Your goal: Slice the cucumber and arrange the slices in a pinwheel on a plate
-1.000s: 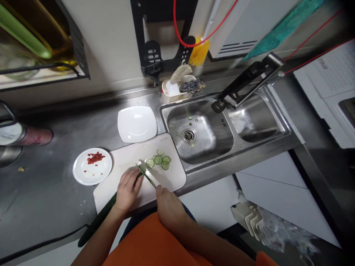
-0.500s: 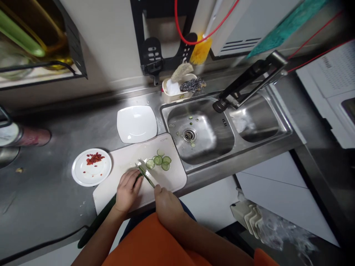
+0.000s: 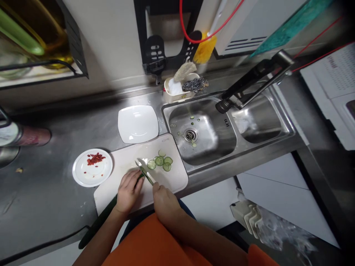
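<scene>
My left hand (image 3: 128,190) is closed around a long dark green cucumber (image 3: 97,224), whose far end sticks out past my wrist over the counter's edge. In my right hand (image 3: 165,202) is the handle of a knife (image 3: 146,171). The blade lies against the cut end of the cucumber, right beside my left fingertips. Several thin cucumber slices (image 3: 159,161) rest on the white cutting board (image 3: 177,177), to the right of the blade. My left palm and fingers hide part of the cucumber.
Behind the board sits a white square plate (image 3: 138,123). A round white plate (image 3: 80,173) with small red pieces (image 3: 95,159) stands at its left. Right of the board is a steel sink (image 3: 213,153) with cucumber bits and a black faucet (image 3: 241,87). A sponge holder (image 3: 177,96) stands behind.
The whole view has shifted slightly. My right hand and the knife handle have moved a little left; my left hand still holds the cucumber in the same place on the board.
</scene>
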Tool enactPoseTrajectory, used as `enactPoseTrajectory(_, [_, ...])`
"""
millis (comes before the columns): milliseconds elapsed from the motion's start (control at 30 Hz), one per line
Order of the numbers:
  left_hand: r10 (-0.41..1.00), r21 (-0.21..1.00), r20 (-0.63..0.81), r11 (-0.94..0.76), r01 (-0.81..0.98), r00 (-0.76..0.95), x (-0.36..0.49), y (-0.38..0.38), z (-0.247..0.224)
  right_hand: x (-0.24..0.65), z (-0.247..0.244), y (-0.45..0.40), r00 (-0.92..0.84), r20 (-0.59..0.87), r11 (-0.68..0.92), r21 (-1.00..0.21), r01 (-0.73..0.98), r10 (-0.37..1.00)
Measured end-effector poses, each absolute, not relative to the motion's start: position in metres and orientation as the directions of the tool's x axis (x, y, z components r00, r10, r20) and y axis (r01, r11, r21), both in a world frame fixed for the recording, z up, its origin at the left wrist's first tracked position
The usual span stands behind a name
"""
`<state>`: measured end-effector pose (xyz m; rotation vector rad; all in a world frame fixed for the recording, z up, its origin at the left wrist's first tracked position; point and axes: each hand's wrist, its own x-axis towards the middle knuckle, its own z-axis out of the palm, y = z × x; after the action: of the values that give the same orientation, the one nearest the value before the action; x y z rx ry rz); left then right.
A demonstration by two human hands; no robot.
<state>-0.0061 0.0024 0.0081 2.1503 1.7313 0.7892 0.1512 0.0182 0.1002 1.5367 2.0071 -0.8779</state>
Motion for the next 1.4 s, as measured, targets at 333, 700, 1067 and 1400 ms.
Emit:
enactPoseTrajectory(333, [0.961, 0.536, 0.245, -0.245, 0.808, 0.129, -0.006, 0.001, 0.006, 0.146, 0.078, 0.021, -0.29, -0.653, 0.15, -0.262, 0.953, 0.7])
enactPoseTrajectory(700, [0.963, 0.536, 0.241, -0.237, 0.81, 0.122, -0.006, 0.001, 0.006, 0.15, 0.066, 0.02, -0.29, -0.643, 0.136, -0.279, 0.951, 0.709])
enactPoseTrajectory(1067, [0.967, 0.557, 0.233, -0.217, 0.802, 0.101, -0.004, 0.0, 0.009, 0.17, 0.096, 0.012, -0.259, -0.684, 0.165, -0.202, 0.966, 0.682])
enactPoseTrajectory(1400, [0.954, 0.515, 0.279, -0.245, 0.821, 0.11, -0.005, 0.001, 0.01, 0.167, 0.117, 0.006, -0.23, -0.743, 0.126, -0.196, 0.973, 0.629])
